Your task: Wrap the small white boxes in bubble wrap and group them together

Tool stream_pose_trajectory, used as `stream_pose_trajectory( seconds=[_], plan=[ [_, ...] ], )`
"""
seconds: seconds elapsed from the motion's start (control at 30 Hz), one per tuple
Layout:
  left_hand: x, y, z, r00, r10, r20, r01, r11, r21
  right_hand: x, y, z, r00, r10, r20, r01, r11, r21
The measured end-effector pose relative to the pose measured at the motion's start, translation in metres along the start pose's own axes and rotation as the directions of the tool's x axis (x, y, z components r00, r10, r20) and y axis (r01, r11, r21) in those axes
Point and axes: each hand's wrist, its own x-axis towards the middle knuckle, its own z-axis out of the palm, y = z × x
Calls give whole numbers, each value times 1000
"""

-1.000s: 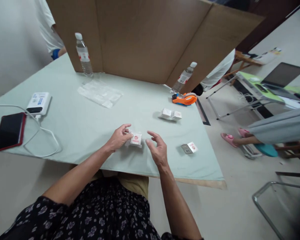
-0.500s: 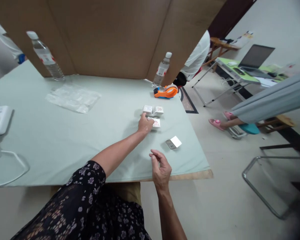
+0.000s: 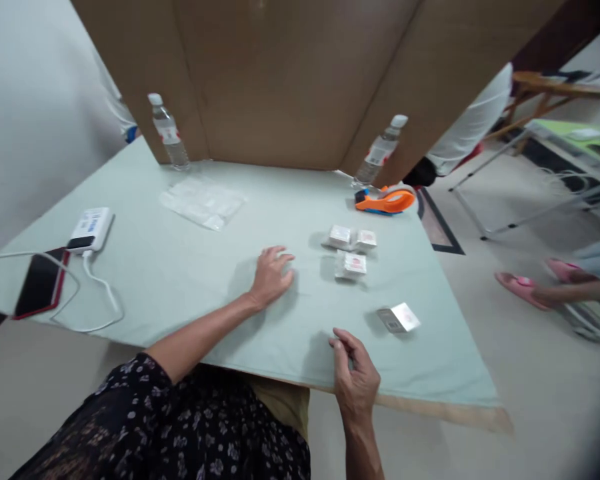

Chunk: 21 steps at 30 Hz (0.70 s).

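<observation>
My left hand [image 3: 273, 277] hovers over the middle of the table, open, fingers spread and nothing in them. To its right are three small white boxes in clear plastic wrap: a back left box [image 3: 340, 236], a back right box [image 3: 367, 241] and a front box [image 3: 354, 265] with pink print. At the table's front edge is my right hand [image 3: 357, 377], its fingers loosely curved with a gap by the thumb; I see nothing held. Beyond it, a separate small box [image 3: 401, 318], white and grey, rests on the cloth.
An orange tape dispenser [image 3: 387, 200] and a water bottle [image 3: 380, 152] stand at the back right, another bottle [image 3: 170, 133] at the back left. A tall cardboard panel [image 3: 290, 87] closes the back. Clear plastic bags [image 3: 205, 202], a white corded device [image 3: 93, 227] and a phone [image 3: 40, 280] lie left.
My left hand has let go of the front wrapped box and drawn back to the left. My right hand keeps its loose curve near the table edge. The view has swung left.
</observation>
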Motion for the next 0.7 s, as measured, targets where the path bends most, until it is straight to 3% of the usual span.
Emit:
stream_pose_trajectory(
  seconds=[0.1,0.17,0.3,0.37,0.47,0.6,0.7],
  plan=[
    [6,-58,-55,993,-86,-76,107,936,336,2,4,0,1000,18,18,-18,1000,-24],
    [22,-91,-82,984,-143,-107,176,869,461,3,7,0,999,28,26,-27,999,-40],
    [56,-132,-103,984,-151,-90,176,853,492,5,12,-1,999,31,27,-28,996,-88],
    [62,-139,-102,983,-171,-63,181,882,435,8,13,-2,1000,21,21,-18,993,-117],
    [52,-140,-97,987,-162,-11,155,917,368,12,12,-1,1000,0,6,1,988,-156],
    [9,-132,-102,996,-70,63,49,956,288,12,3,2,999,-28,16,31,983,-180],
    [-34,-126,-117,991,14,136,-41,978,203,10,-8,0,995,-103,-9,100,979,-180]
  ],
)
